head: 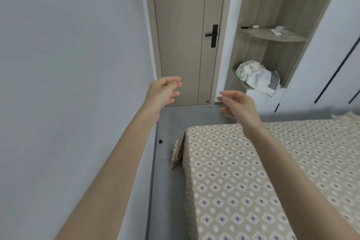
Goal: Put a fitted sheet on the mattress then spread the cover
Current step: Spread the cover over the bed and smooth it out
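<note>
Judged the weak spot: the loose corner flap of the beige fitted sheet with a white-and-grey diamond print; sticking out sideways rather than tucked under, so likely to ride up and pull free if tugged from the far side, or to leave the cover lying over a bunched corner.

Raised in the air ahead, apart from each other: left hand, fingers spread and loosely bent, gripping nothing, touching nothing; right hand much the same, fingers relaxed, empty.

Below and right of the hands, sheet drawn fairly flat over the mattress, itself hidden underneath.

Beside the bed, a grey floor strip along the pale wall; beyond the hands, a shut beige wooden door with a black lever handle.

Further right, on a low shelf of the open wooden niche, a crumpled white cloth bundle — possibly the cover, cannot tell; well apart from both hands, so yet to be fetched and spread.
</note>
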`<state>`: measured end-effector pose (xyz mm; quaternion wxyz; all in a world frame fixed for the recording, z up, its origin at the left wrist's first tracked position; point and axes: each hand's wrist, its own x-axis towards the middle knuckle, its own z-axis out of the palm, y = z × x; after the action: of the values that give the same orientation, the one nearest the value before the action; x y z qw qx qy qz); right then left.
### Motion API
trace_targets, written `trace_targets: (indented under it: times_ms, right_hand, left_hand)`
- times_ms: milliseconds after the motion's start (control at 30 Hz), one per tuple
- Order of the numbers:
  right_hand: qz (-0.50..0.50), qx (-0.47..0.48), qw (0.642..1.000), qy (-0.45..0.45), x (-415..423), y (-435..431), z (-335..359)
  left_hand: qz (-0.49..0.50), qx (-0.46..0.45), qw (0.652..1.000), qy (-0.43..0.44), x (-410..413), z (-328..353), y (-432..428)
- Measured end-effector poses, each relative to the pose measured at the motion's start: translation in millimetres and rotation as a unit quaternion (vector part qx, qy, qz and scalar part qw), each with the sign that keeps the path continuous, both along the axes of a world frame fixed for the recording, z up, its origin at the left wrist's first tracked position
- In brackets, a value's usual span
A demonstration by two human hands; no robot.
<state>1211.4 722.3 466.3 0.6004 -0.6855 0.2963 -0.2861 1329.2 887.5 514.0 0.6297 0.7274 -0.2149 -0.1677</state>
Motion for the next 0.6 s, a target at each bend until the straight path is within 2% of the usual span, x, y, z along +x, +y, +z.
trace_targets:
  times_ms: [367,600]
  right_hand:
    - [-0.092,-0.002,0.996,0.001,229,-176,-23]
    - [-0.136,0.027,0.99,0.022,341,-269,-31]
  left_hand:
    - [-0.112,0.021,0.993,0.014,268,-29,-219]
    - [-0.155,0.025,0.987,0.032,396,-35,-346]
